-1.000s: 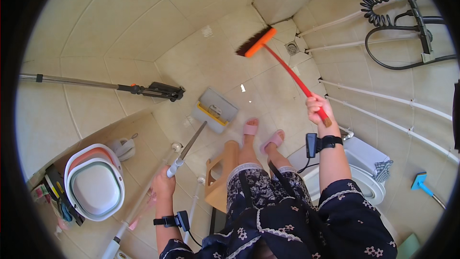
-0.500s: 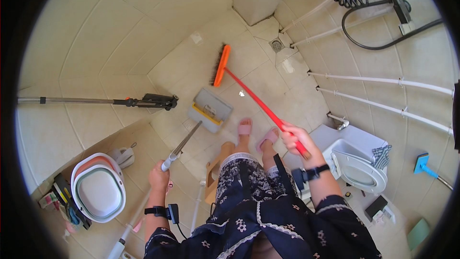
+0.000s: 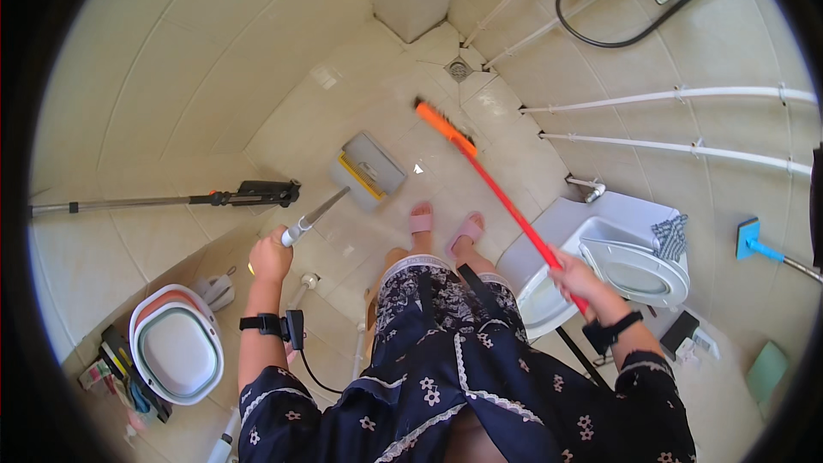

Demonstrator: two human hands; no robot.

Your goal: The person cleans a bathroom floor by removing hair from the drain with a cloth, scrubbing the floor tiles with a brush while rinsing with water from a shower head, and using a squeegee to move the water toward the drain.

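Note:
My right hand [image 3: 578,277] is wrapped round the red handle of a broom [image 3: 506,190]. Its orange head with dark bristles [image 3: 446,127] is on the tiled floor, ahead and to the right of the dustpan. In my left hand [image 3: 271,255] is the grey and white pole of a long-handled dustpan [image 3: 383,163]. The grey pan with a yellow strip rests on the floor, its open side facing right. A small white scrap [image 3: 417,169] lies between the pan and the broom, touching neither.
My feet in pink slippers [image 3: 421,219] stand just behind the scrap. To the right is a toilet [image 3: 634,267] with a striped cloth [image 3: 669,237]. White pipes [image 3: 660,100] run along the right wall; a drain [image 3: 459,69] lies far ahead. Stacked basins [image 3: 178,350] are at left.
The broom head has swung from the left side of the scrap over to its right and turned. My right hand has moved right and back. The view has shifted a little.

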